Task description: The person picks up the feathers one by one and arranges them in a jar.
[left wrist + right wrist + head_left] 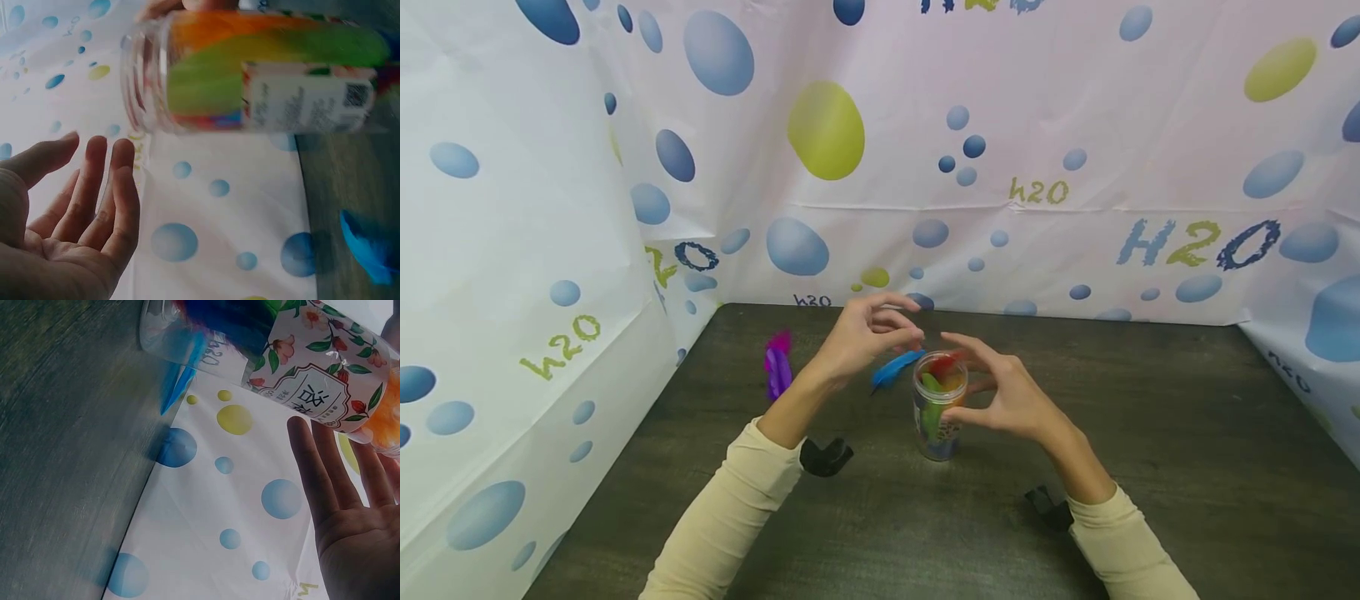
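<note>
A clear jar [938, 442] stands upright on the dark table, with a flowered label [319, 372] on its side. Green [932, 417], orange and red feathers fill it, and its mouth is uncovered. My right hand [1015, 396] is spread about the jar's right side, thumb in front and fingers behind, with straight fingers close to the glass in the right wrist view. Up and to the left of the jar's mouth, my left hand [872, 329] hovers with loosely bent fingers and nothing in them. A blue feather [895, 369] lies just behind and left of the jar.
Purple [778, 375] and magenta [781, 342] feathers lie at the table's left, beyond my left forearm. A black wrist mount [826, 457] shows by the left sleeve, another [1048, 507] by the right. White sheeting [910, 183] with coloured spots walls the table at the back and sides.
</note>
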The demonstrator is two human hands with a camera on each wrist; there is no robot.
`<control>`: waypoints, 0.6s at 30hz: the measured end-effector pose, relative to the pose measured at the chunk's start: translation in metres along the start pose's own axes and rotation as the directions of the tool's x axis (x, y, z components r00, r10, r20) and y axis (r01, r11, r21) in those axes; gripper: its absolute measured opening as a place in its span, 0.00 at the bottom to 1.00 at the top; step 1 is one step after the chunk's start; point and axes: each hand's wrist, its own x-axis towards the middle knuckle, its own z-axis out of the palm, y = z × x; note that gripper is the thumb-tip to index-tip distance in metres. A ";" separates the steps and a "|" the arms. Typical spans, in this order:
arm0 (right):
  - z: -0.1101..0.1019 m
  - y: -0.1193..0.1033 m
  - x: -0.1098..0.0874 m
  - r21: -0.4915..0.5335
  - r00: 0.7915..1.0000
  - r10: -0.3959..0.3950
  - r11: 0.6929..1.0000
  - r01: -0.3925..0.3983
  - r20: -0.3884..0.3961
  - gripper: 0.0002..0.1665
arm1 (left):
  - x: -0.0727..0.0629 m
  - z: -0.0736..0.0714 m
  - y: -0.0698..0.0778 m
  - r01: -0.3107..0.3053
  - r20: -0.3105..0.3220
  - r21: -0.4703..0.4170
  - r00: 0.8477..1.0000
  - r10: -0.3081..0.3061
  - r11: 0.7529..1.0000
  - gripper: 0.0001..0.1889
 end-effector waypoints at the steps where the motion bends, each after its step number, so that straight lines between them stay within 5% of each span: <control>1: 0.000 0.000 0.000 -0.002 1.000 0.001 1.000 -0.001 0.000 0.55 | 0.000 -0.002 -0.002 -0.002 -0.016 0.002 1.000 0.002 1.000 0.16; 4: 0.000 -0.001 0.001 0.000 1.000 -0.003 1.000 0.003 0.002 0.55 | -0.001 -0.006 -0.008 -0.014 -0.057 0.016 0.998 0.015 1.000 0.15; 8: 0.000 -0.002 0.001 0.008 1.000 -0.001 1.000 0.001 0.007 0.56 | -0.001 -0.013 -0.019 -0.045 -0.119 0.146 0.991 0.063 0.988 0.13; 13: 0.000 -0.001 0.002 -0.002 1.000 0.006 1.000 -0.006 0.004 0.57 | -0.001 -0.023 -0.034 -0.079 -0.184 0.367 0.971 0.156 0.927 0.11; 18: 0.000 0.000 0.002 -0.019 1.000 0.010 1.000 -0.010 -0.002 0.57 | -0.002 -0.029 -0.051 -0.066 -0.225 0.497 0.953 0.202 0.865 0.10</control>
